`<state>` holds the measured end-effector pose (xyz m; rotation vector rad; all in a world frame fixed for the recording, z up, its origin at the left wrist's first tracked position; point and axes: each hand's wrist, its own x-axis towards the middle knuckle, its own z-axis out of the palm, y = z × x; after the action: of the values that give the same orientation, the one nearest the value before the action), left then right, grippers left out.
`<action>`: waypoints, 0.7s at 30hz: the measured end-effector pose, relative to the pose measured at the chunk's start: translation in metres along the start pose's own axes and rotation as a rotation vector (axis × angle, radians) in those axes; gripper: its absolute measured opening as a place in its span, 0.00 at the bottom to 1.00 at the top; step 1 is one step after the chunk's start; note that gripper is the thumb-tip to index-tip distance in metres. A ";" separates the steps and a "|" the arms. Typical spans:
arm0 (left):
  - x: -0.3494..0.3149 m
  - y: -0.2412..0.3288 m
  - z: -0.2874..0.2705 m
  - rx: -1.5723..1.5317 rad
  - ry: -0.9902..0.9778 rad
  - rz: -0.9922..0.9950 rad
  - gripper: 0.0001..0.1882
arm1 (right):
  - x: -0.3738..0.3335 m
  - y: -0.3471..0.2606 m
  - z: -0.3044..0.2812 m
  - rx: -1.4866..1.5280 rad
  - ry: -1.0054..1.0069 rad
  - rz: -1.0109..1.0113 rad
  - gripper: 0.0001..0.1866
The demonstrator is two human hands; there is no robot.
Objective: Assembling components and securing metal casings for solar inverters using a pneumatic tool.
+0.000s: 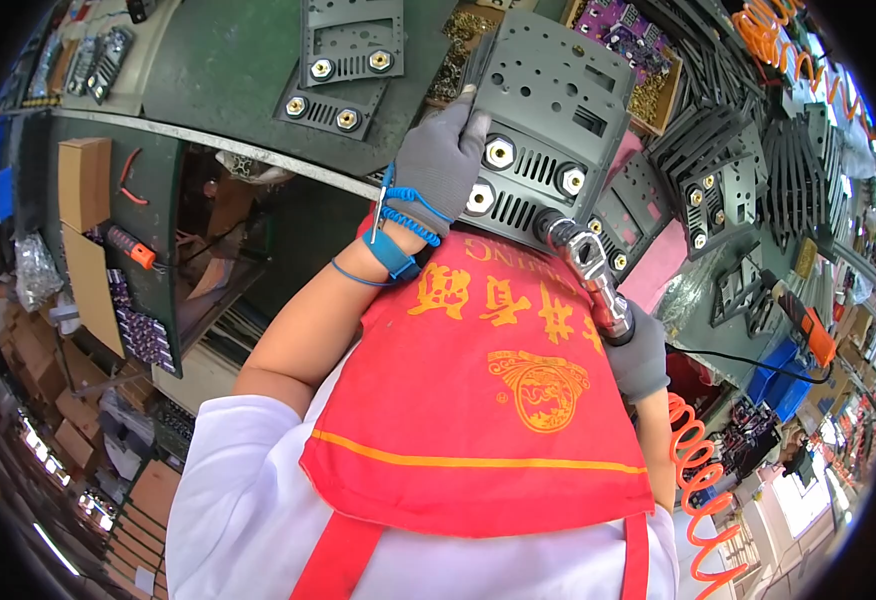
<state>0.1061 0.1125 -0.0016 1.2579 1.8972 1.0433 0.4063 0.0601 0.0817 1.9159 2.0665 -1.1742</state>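
Left hand point(445, 160), grey-gloved: grips the left edge of two overlapping dark plates point(550, 125), fingertips over the rim. Blue coiled wrist strap point(394, 255) on that forearm.

Right hand point(642, 358), also grey-gloved: closed around the lower end of a ratchet wrench point(588, 262). The wrench slants up and left; its head is at the lower right corner of the plates. Whether it is seated on a nut there cannot be told, as the head covers the spot.

Dark plates: directly in front of the person, at the upper edge of a red apron point(438, 400). Perforated with round holes and slots; three hex nuts point(499, 152) with brass-coloured centres are visible, two on the upper plate and one on the lower.

Surroundings: green surface point(223, 70) to the left carries another overlapping pair of plates point(351, 42) with four nuts. Right of the work: a pink sheet point(658, 262), a further plate point(633, 205) with nuts, and a fanned stack of dark plates point(794, 175). Box of small brass-coloured parts point(650, 100) beyond, purple boards point(613, 28) beside it. Orange coiled hose point(693, 480) hangs near the right forearm.
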 end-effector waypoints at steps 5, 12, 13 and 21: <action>0.001 -0.005 -0.001 -0.019 0.004 0.051 0.20 | -0.001 -0.016 -0.021 -0.102 -0.053 -0.044 0.16; 0.009 0.009 -0.014 -0.013 -0.174 -0.061 0.22 | 0.021 -0.057 -0.028 0.014 -0.106 -0.118 0.17; 0.009 0.008 -0.014 -0.012 -0.170 -0.059 0.22 | 0.027 -0.061 -0.024 -0.035 -0.108 -0.150 0.16; 0.010 0.008 -0.016 -0.094 -0.228 -0.051 0.24 | 0.056 -0.072 -0.025 -0.106 -0.230 -0.208 0.17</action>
<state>0.0925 0.1195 0.0125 1.2138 1.6798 0.9109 0.3411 0.1256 0.1024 1.4718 2.1908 -1.2305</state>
